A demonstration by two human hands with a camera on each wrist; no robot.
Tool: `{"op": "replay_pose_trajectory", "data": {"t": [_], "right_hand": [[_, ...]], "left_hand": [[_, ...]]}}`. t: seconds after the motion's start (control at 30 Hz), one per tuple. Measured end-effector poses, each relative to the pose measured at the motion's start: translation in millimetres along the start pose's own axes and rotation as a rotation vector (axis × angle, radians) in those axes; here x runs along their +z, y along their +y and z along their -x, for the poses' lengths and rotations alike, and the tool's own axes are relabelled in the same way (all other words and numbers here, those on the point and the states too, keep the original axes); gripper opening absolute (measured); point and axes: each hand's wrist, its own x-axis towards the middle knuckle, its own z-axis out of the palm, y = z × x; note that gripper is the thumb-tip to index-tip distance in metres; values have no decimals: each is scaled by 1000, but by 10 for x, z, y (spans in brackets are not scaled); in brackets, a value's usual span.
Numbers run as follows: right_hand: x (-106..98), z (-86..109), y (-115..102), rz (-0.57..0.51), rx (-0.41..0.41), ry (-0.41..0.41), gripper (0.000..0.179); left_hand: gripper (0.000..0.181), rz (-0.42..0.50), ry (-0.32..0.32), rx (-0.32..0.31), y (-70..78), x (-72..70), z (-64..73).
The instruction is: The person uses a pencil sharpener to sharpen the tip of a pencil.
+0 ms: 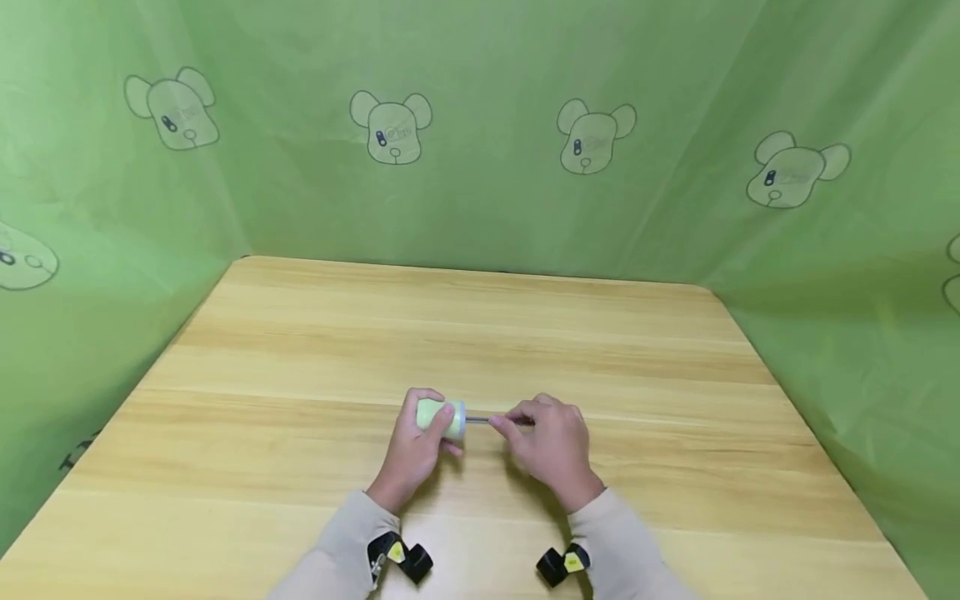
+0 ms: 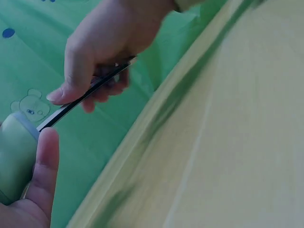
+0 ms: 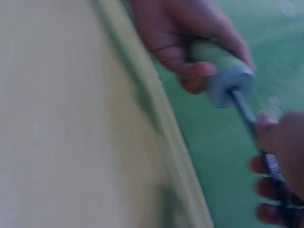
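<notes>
My left hand (image 1: 411, 454) grips a small pale green cylinder (image 1: 430, 412) with a light blue end, which looks like a pencil sharpener. The cylinder lies sideways in the hand, its blue end facing right. Into the middle of that end runs a thin dark pencil (image 1: 477, 420), its inner tip hidden. My right hand (image 1: 555, 443) pinches the pencil between thumb and fingers, a short way out from the blue end. In the right wrist view, the pencil (image 3: 243, 111) enters a central hole. Both hands are held over the table's near half.
A wood-grain table (image 1: 480, 333) spreads around the hands. Green cloth (image 1: 487, 208) printed with bear heads hangs behind it and along both sides. Black wrist cameras (image 1: 415, 563) are strapped over the light sleeves.
</notes>
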Motion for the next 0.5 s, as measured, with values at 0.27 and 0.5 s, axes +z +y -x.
{"op": "replay_pose_trajectory", "data": {"t": [0.27,0.5], "right_hand": [[172,55,29,73,-295,379,40],[219,41,24,97,-342,462,36]], "left_hand": [[36,74,41,-36,4,-31,16],[34,64,4,-17,53,-63,-9]]}}
